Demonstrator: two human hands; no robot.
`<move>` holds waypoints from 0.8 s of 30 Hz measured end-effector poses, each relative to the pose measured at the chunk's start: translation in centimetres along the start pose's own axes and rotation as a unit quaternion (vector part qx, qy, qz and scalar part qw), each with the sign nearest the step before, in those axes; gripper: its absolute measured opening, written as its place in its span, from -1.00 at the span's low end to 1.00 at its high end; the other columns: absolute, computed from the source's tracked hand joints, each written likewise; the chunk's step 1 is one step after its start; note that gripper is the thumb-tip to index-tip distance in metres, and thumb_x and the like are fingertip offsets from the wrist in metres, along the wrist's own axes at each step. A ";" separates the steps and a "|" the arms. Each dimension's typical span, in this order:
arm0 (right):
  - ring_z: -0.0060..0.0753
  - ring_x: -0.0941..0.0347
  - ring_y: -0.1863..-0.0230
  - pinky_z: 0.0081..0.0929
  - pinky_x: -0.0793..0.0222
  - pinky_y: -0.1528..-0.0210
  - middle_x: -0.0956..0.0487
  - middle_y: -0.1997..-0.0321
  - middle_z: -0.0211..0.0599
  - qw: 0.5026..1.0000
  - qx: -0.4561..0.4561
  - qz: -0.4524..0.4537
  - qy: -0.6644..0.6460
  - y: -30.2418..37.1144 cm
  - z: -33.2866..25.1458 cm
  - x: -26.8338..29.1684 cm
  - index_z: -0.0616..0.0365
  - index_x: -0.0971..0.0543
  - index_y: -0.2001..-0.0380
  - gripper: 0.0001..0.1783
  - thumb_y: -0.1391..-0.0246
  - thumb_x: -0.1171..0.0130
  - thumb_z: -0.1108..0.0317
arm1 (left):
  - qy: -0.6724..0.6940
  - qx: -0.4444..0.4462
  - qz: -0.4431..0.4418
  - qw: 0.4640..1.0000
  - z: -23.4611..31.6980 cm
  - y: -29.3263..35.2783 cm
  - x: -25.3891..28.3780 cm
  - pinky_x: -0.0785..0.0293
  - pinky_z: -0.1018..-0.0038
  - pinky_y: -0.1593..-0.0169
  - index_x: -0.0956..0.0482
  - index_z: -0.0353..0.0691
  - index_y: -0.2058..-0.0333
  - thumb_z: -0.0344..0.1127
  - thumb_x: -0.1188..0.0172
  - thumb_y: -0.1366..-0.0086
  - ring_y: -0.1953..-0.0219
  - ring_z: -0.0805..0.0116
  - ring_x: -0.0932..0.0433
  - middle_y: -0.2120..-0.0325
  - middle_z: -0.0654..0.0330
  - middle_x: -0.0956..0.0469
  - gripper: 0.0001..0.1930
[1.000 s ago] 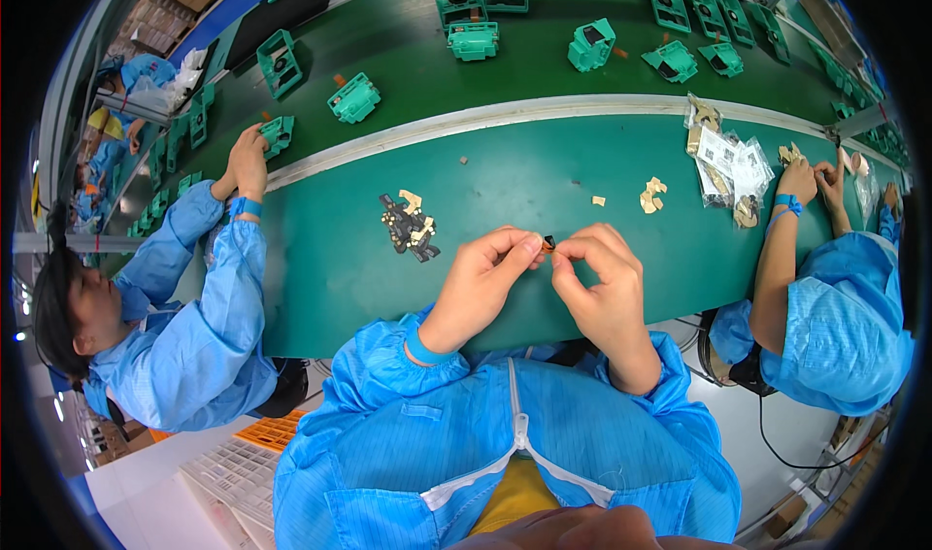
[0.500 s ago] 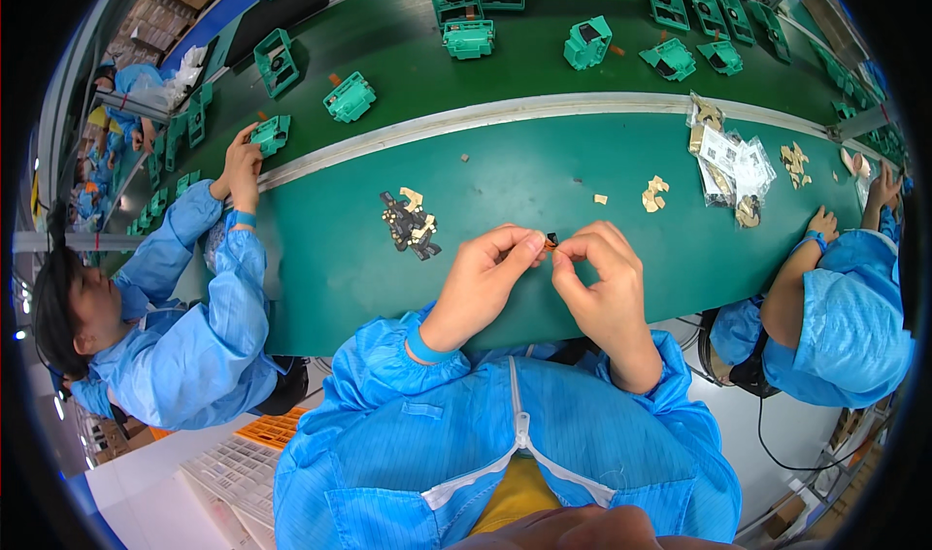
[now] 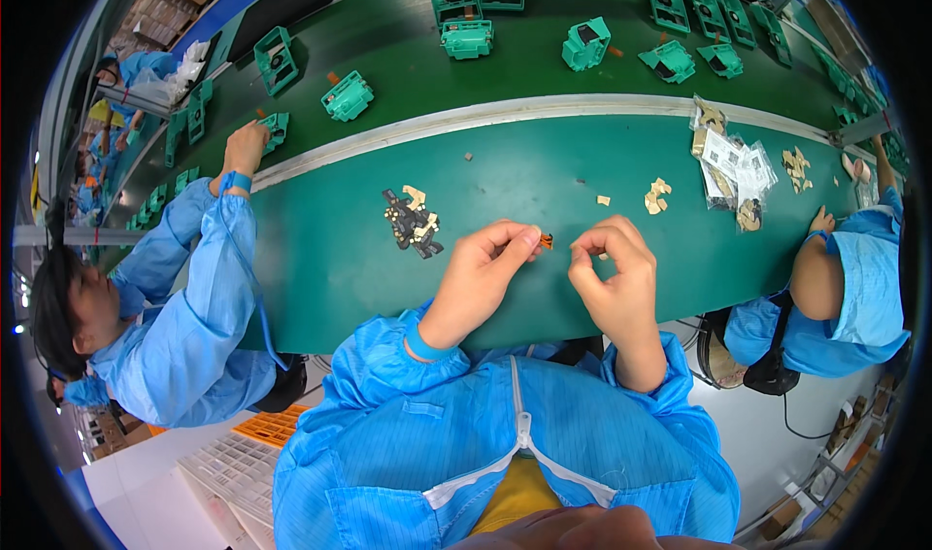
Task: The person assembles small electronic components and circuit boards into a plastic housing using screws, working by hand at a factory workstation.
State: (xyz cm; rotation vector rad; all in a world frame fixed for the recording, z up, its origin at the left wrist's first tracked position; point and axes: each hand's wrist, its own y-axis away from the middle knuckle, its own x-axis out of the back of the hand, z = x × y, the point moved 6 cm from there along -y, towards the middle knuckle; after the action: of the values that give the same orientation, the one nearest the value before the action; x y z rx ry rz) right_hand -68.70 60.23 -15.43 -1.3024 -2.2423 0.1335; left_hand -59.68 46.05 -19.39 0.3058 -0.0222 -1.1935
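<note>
Left hand (image 3: 482, 264) pinches a tiny orange-brown part (image 3: 546, 241) at its fingertips, raised over the green table (image 3: 330, 259) for close work; right hand (image 3: 610, 270), fingertips pinched, just beside it, contents unclear; dark parts pile (image 3: 413, 225) left of both.

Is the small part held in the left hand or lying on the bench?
Held: left hand pinches the part above the bench.
</note>
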 end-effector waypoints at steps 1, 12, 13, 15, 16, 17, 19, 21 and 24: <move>-0.25 -0.45 0.40 -0.35 -0.36 0.37 -0.51 0.46 -0.26 1.000 -0.006 0.002 -0.013 0.0 0.0 0.0 0.23 -0.55 0.49 -0.86 0.18 -0.31 0.57 | 0.006 0.012 -0.003 1.000 -0.1 -0.1 0.0 -0.41 0.54 0.01 -0.61 -0.42 0.19 -0.30 -0.10 -0.46 0.18 0.51 -0.49 0.28 0.26 -0.53 -0.75; -0.37 -0.48 0.35 -0.46 -0.38 0.30 -0.55 0.42 -0.28 0.993 -0.056 -0.068 -0.083 0.0 0.8 -0.2 0.26 -0.61 0.42 -0.92 -0.01 -0.33 0.52 | -0.010 -0.014 -0.028 0.999 0.2 -0.2 -0.8 -0.40 0.56 0.07 -0.61 -0.41 0.22 -0.27 -0.06 -0.48 0.21 0.53 -0.48 0.31 0.26 -0.52 -0.72; -0.40 -0.47 0.34 -0.47 -0.37 0.28 -0.55 0.41 -0.28 0.990 -0.069 -0.074 -0.100 -0.1 1.0 -0.2 0.27 -0.61 0.42 -0.92 -0.03 -0.32 0.51 | -0.012 -0.006 -0.036 0.999 0.1 -0.2 -0.9 -0.40 0.54 0.01 -0.60 -0.41 0.24 -0.30 -0.05 -0.48 0.18 0.49 -0.49 0.30 0.24 -0.51 -0.74; -0.43 -0.46 0.34 -0.49 -0.36 0.26 -0.54 0.40 -0.29 0.985 -0.070 -0.089 -0.129 -0.2 1.4 -0.1 0.28 -0.61 0.42 -0.94 -0.05 -0.30 0.52 | -0.004 -0.001 -0.040 0.999 0.4 -0.3 -1.2 -0.40 0.54 0.01 -0.60 -0.41 0.25 -0.30 -0.05 -0.48 0.18 0.49 -0.49 0.30 0.24 -0.51 -0.73; -0.46 -0.45 0.34 -0.52 -0.36 0.24 -0.53 0.40 -0.31 0.979 -0.072 -0.102 -0.158 -0.1 1.6 -0.1 0.28 -0.60 0.42 -0.96 -0.06 -0.27 0.53 | 0.004 0.005 -0.044 0.999 0.4 -0.3 -1.4 -0.40 0.54 0.01 -0.60 -0.41 0.25 -0.30 -0.05 -0.48 0.18 0.49 -0.49 0.30 0.24 -0.51 -0.73; -0.46 -0.45 0.34 -0.52 -0.36 0.24 -0.53 0.40 -0.31 0.980 -0.072 -0.103 -0.157 -0.1 2.0 0.1 0.28 -0.60 0.42 -0.96 -0.06 -0.27 0.53 | 0.005 0.004 -0.044 0.999 0.3 -0.4 -1.4 -0.40 0.54 0.01 -0.60 -0.41 0.25 -0.30 -0.05 -0.48 0.18 0.49 -0.49 0.30 0.24 -0.51 -0.73; -0.51 -0.43 0.32 -0.56 -0.33 0.21 -0.52 0.39 -0.34 0.956 -0.143 -0.119 -0.228 0.1 3.5 0.1 0.29 -0.59 0.42 -0.98 -0.06 -0.23 0.56 | 0.009 -0.001 -0.036 0.999 0.0 -0.7 -1.3 -0.41 0.54 0.02 -0.60 -0.41 0.26 -0.30 -0.06 -0.47 0.19 0.49 -0.49 0.30 0.24 -0.52 -0.74; -0.54 -0.43 0.32 -0.58 -0.33 0.21 -0.52 0.39 -0.36 0.963 -0.148 -0.101 -0.200 -0.3 4.4 0.8 0.29 -0.59 0.42 -0.98 -0.07 -0.23 0.56 | -0.004 -0.011 -0.025 1.000 -0.1 -1.0 -1.0 -0.41 0.54 0.02 -0.60 -0.41 0.25 -0.30 -0.06 -0.47 0.20 0.49 -0.49 0.30 0.23 -0.52 -0.74; -0.59 -0.45 0.33 -0.62 -0.34 0.27 -0.54 0.38 -0.37 0.971 -0.161 -0.056 -0.167 -1.4 7.1 2.7 0.31 -0.61 0.38 -0.96 -0.09 -0.22 0.55 | -0.037 -0.040 -0.001 0.999 0.0 -1.8 -0.3 -0.42 0.55 0.08 -0.61 -0.39 0.23 -0.26 -0.09 -0.46 0.22 0.52 -0.48 0.31 0.26 -0.54 -0.73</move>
State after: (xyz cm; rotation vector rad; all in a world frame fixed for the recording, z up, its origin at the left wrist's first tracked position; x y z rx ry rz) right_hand -74.35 62.97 -19.87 -1.3959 -2.7070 -0.0626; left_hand -61.49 45.75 -19.81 0.1914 -0.0390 -1.2034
